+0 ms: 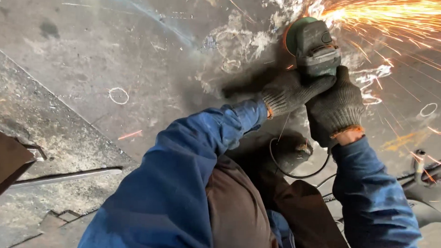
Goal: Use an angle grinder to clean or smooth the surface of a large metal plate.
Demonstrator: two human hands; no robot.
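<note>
On steel plate [134, 51], left hand [294, 90] and right hand [336, 106] both clamped on grinder [315, 46], sparks [393, 17] flying, grinding mid-pass, chalk marks [118, 95] untouched.

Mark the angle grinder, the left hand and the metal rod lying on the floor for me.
angle grinder [314, 46]: head view, on its grey body.
left hand [292, 91]: head view, on the back of the knit glove.
metal rod [69, 176]: head view, midway along the shaft.
</note>
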